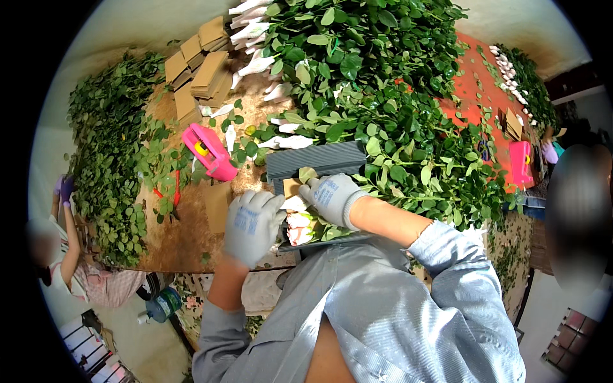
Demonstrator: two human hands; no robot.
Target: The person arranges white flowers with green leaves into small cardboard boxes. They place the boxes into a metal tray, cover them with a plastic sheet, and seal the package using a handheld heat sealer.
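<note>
Both my hands wear grey work gloves. In front of my body stands a dark grey ribbed tray point(316, 161), with pale pink roses point(300, 230) lying in it. My right hand point(333, 198) is over the tray, its fingers closed around a white-tipped rose point(294, 203) with a leaf by the fingertips. Beside the tray's left side, my left hand point(251, 225) has its fingers bent together near that rose's tip. Whatever lies between its fingertips is too small to tell. A piece of brown cardboard point(219, 205) lies beside my left hand.
A big heap of leafy rose stems point(383, 76), with white-sleeved buds point(255, 64), fills the far side. Stacked cardboard pieces point(207, 73), a pink tool point(211, 152) and red-handled pruners point(177, 191) lie left. More foliage point(112, 147) lines the left edge. Other people work at both sides.
</note>
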